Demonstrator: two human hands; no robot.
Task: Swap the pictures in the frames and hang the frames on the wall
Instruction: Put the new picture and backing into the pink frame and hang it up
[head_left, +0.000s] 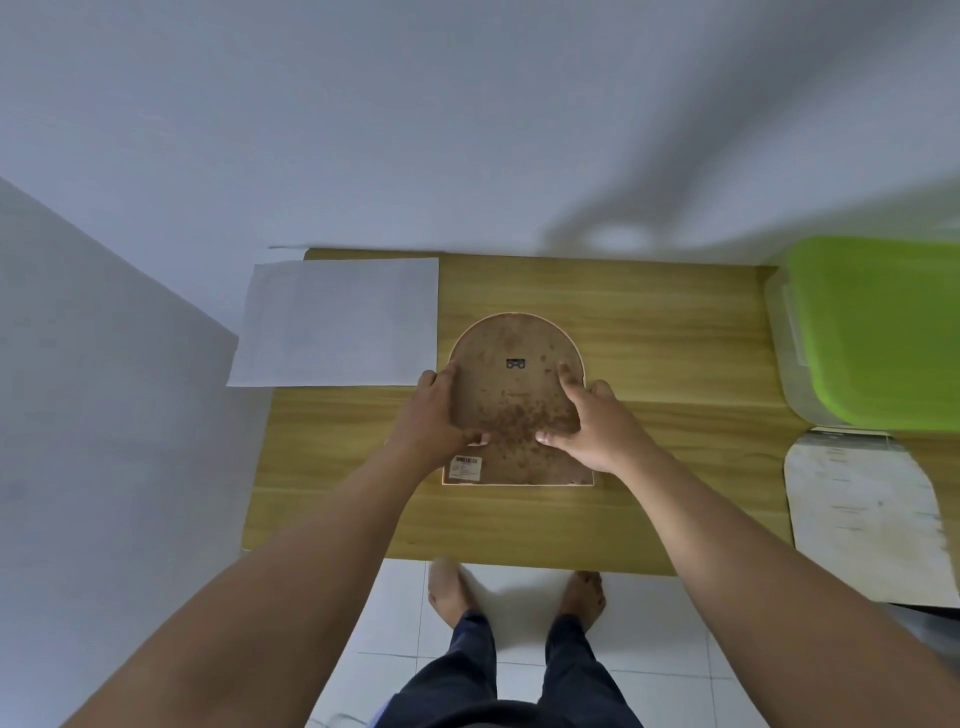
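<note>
Bare feet (449, 587) on a tiled floor, arched frame (514, 400) face-down mid wooden worktop (675, 499), left hand (432, 418) gripping its left edge, right hand (597, 431) pressing spread fingers on its brown back, white paper (337, 322) far left, green-lidded box (878, 332) far right.

- Your left hand (436, 415) and right hand (592, 426) are bare.
- Your forearms (311, 545) are bare right up to the picture's edge.
- You wear dark navy trousers (519, 675), narrow at the ankles.
- Your left foot (447, 587) and right foot (584, 597) are bare.
</note>
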